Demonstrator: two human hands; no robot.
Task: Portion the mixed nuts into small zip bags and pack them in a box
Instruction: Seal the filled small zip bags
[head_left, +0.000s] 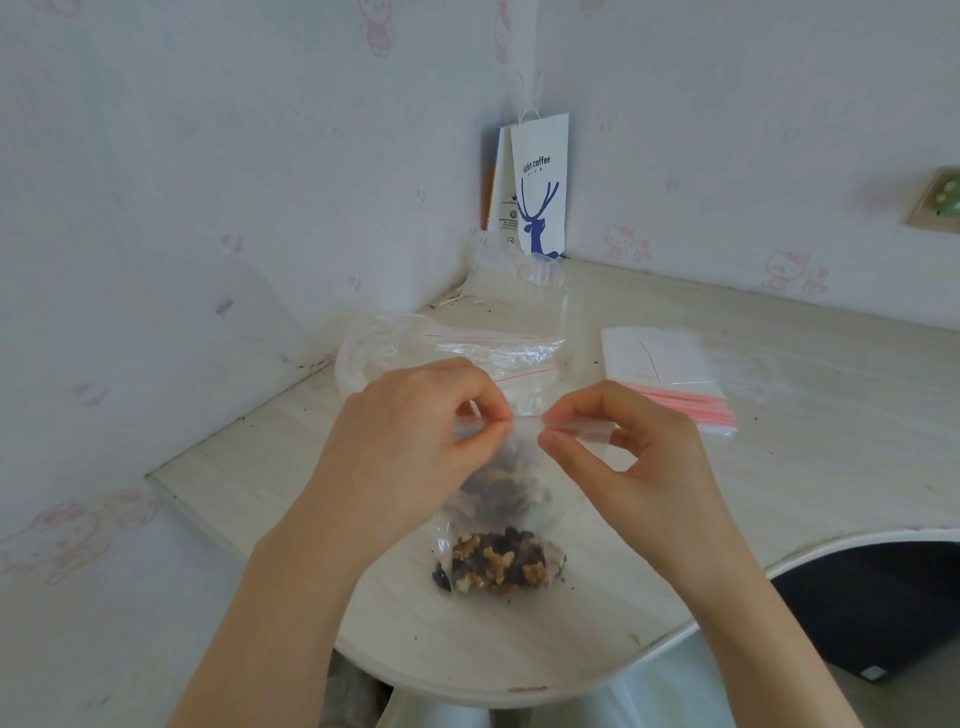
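Observation:
A small clear zip bag (511, 478) with mixed nuts in its lower part hangs above the table, held up by its red-lined top strip. My left hand (415, 441) pinches that strip at its left part between thumb and fingers. My right hand (628, 457) pinches the strip a little to the right. Below it, a second small bag of nuts (498, 564) lies flat on the table, showing walnuts and dark pieces.
A stack of empty zip bags (670, 379) with red strips lies at the right. A crumpled clear plastic bag (447, 348) sits behind my hands. A white paper coffee bag (537, 187) stands in the wall corner. The pale table's (779, 493) curved front edge is near me.

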